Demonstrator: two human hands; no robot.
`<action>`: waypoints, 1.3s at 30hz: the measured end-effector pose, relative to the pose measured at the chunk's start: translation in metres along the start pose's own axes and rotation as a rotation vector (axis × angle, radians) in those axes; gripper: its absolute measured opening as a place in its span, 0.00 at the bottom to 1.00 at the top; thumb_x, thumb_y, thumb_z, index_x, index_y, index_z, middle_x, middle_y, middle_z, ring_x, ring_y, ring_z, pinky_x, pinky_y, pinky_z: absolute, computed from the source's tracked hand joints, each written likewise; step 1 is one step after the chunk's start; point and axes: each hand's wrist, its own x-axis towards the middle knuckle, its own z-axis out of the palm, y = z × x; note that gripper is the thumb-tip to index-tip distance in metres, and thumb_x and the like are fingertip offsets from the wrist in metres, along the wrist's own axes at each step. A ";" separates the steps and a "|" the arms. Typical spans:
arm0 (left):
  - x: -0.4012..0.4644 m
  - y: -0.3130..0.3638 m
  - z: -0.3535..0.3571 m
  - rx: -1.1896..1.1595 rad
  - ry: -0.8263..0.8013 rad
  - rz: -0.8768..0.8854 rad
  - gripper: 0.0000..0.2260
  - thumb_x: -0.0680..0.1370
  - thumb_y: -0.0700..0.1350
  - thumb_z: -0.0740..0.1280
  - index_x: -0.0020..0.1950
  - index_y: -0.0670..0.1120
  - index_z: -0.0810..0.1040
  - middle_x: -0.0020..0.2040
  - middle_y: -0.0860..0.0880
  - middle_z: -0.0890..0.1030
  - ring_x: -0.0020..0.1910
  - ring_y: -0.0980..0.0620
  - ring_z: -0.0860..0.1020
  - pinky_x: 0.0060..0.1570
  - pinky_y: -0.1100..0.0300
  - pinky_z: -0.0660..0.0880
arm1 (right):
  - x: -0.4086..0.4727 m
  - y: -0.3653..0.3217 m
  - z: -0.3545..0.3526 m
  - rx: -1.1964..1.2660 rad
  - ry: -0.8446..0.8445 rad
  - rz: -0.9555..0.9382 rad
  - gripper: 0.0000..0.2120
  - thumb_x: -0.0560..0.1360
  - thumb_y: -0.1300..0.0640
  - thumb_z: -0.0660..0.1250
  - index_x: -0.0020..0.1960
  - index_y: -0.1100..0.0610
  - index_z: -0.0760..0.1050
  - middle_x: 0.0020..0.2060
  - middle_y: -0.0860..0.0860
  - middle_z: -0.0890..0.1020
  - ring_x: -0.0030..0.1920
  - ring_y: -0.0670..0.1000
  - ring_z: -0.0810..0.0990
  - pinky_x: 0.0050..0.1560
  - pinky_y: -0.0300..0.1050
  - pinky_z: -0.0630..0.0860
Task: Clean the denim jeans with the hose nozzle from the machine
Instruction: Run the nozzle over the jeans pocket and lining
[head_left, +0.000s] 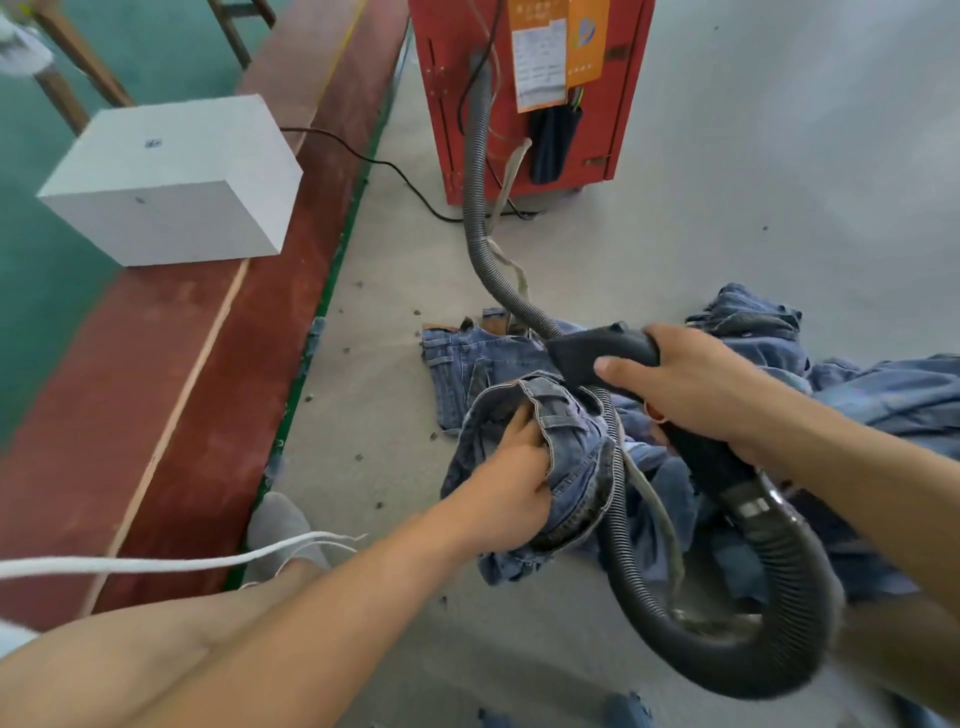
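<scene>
Blue denim jeans lie bunched on the grey floor in front of me. My left hand grips a folded hem of the denim, fingers tucked inside the opening. My right hand holds the black hose nozzle, whose tip points left over the jeans. Its ribbed black hose loops below my right arm, and another stretch of the hose runs up to the red machine at the top.
More denim is piled to the right. A white block sits on a red-brown plank strip at the left. A black cable crosses the floor to the machine. My grey shoe is lower left.
</scene>
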 end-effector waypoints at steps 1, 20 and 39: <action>-0.001 -0.002 -0.001 -0.046 0.017 0.014 0.32 0.77 0.32 0.59 0.81 0.47 0.65 0.85 0.51 0.51 0.83 0.51 0.41 0.82 0.51 0.40 | 0.003 0.001 -0.007 0.061 0.034 0.047 0.13 0.80 0.47 0.71 0.50 0.57 0.76 0.26 0.52 0.77 0.22 0.51 0.77 0.24 0.47 0.78; -0.019 -0.003 -0.016 -1.814 0.063 -0.722 0.42 0.73 0.75 0.62 0.68 0.41 0.81 0.69 0.37 0.79 0.67 0.35 0.79 0.68 0.37 0.73 | 0.003 0.031 -0.031 -0.082 -0.207 0.135 0.12 0.78 0.45 0.73 0.48 0.54 0.77 0.24 0.50 0.78 0.24 0.53 0.79 0.27 0.47 0.79; -0.023 -0.012 0.017 0.134 -0.051 -0.080 0.25 0.83 0.40 0.60 0.82 0.50 0.65 0.83 0.45 0.58 0.82 0.44 0.54 0.80 0.58 0.46 | 0.000 0.021 -0.030 -0.047 -0.191 0.049 0.08 0.78 0.41 0.72 0.44 0.42 0.76 0.25 0.50 0.79 0.24 0.52 0.79 0.26 0.44 0.78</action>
